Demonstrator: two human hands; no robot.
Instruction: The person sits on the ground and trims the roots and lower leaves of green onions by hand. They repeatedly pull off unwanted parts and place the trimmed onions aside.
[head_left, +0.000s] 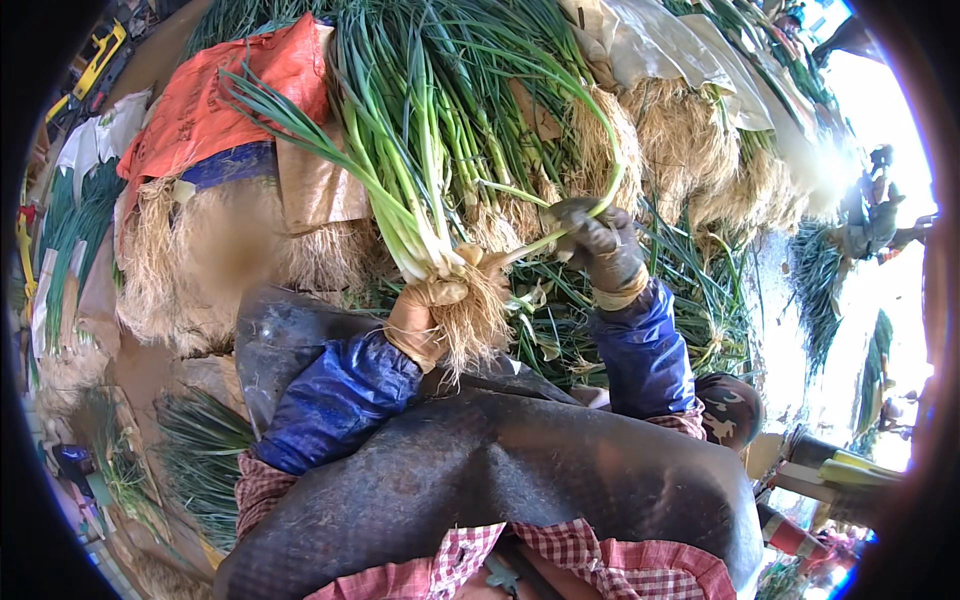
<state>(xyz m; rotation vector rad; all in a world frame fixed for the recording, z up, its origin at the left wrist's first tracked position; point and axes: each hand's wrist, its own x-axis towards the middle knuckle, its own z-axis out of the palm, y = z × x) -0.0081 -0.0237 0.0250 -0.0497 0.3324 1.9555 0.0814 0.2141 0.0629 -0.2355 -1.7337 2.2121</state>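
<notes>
My left hand (424, 319), in a tan glove, grips a bunch of green onions (420, 232) near the white stem bases. Its stringy roots (476, 319) hang below the fingers. The leaves reach up and away over the heap. In a dark, dirty glove, my right hand (600, 240) is closed around a single green leaf (616, 161) that bends over above it; the stalk's lower part runs left to the root end at the bunch. Both forearms wear blue sleeve covers.
A large heap of green onions (480, 120) lies ahead. Root bundles stand at left under a red sack (247, 97) and at right under pale sheets (675, 45). Loose leaves (562, 330) lie below my right hand. A dark apron (510, 457) covers my lap. Other people are at far right.
</notes>
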